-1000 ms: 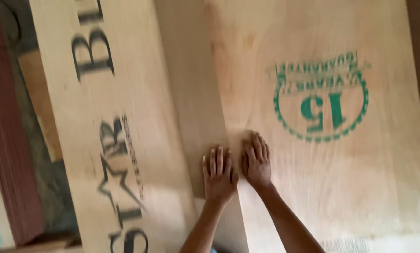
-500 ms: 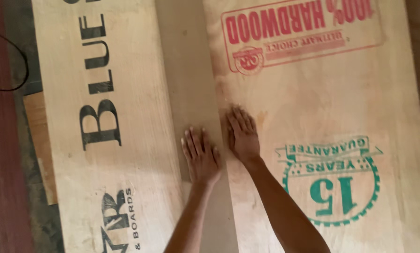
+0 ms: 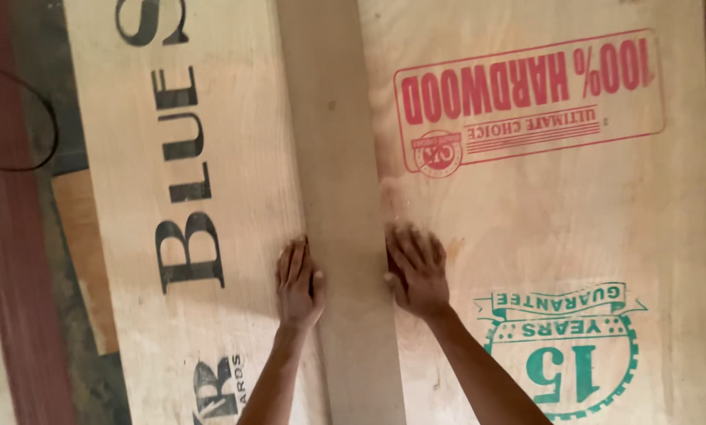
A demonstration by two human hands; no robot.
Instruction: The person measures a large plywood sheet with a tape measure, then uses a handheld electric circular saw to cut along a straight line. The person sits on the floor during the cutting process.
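Head view looked down on two large plywood sheets lying side by side, with a plain, unprinted strip of board [image 3: 345, 236] showing between them. The left hand [image 3: 299, 283] lay flat, fingers together and extended, on the right edge of the left plywood sheet [image 3: 203, 157], the one printed in big black letters. The right hand [image 3: 416, 271] lay palm down with fingers slightly spread on the left edge of the right plywood sheet [image 3: 542, 212], which carried a red rectangular stamp [image 3: 526, 98] well beyond the fingertips and a green round seal [image 3: 561, 350] just to the outer side of the forearm. Neither hand gripped anything; both were open and pressing on the faces, with the plain strip between the two thumbs.

Such sheets looked stiff, broad and probably heavy, with dry, fairly smooth faces that a flat palm could slide or push but not lift. A secure hold would likely have to be at an edge, fingers hooked under it, since the faces offered nothing to grasp. Corners and edges seemed the parts most liable to chip or give splinters.

Far to the outer side of the left hand ran a dark reddish plank [image 3: 11, 260], with a thin black cable [image 3: 50, 118] looping across it.
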